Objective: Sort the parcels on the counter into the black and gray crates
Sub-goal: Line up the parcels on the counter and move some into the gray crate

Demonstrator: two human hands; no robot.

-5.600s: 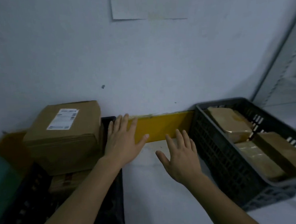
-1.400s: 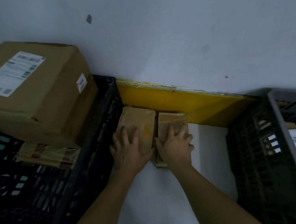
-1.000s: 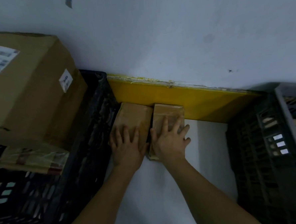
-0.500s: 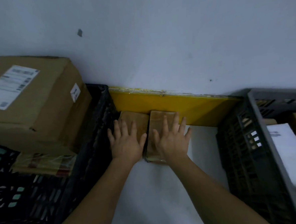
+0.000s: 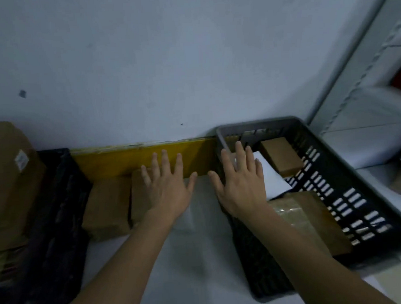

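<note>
Counter (image 5: 201,257): parcels (image 5: 118,204) under left hand (image 5: 169,191).

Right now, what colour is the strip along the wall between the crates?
Yellow: the strip shows best in the head view.

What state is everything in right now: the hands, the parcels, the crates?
left hand: open, fingers spread, holding nothing
right hand: open, empty, over the gray crate's near edge
two counter parcels: side by side against the yellow strip, unsorted
gray crate: partly filled with parcels
black crate: holds a large box
</note>
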